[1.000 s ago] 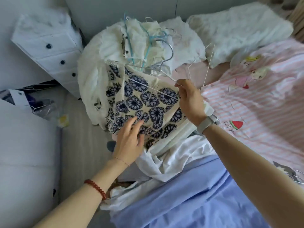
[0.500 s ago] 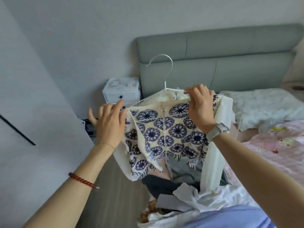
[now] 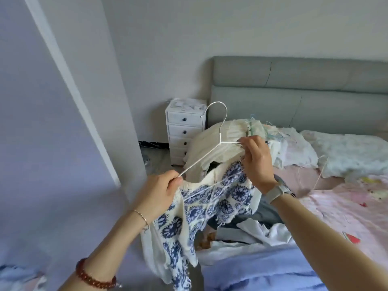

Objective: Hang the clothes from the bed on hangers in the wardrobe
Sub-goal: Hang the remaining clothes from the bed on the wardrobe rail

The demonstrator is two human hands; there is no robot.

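A white wire hanger (image 3: 210,152) is held up in front of me, its hook pointing up. My left hand (image 3: 160,191) pinches the hanger's left arm end together with the garment's edge. My right hand (image 3: 256,161) grips the hanger's right arm and the cloth there. A cream garment with blue flower print (image 3: 210,202) droops below the hanger between my hands, its left part hanging low. A pile of white clothes with several thin hangers (image 3: 247,135) lies on the bed (image 3: 346,206) behind.
A grey padded headboard (image 3: 294,85) stands at the back. A white drawer chest (image 3: 184,129) sits between bed and wall. A pale panel edge (image 3: 69,87) runs down the left side. Loose white and blue cloth (image 3: 262,267) lies at the near bed edge.
The garment on its hanger has been raised off the bed pile. My left hand moved from the cloth's shoulder to pinch the hanger's left arm end; the cloth slid lower.
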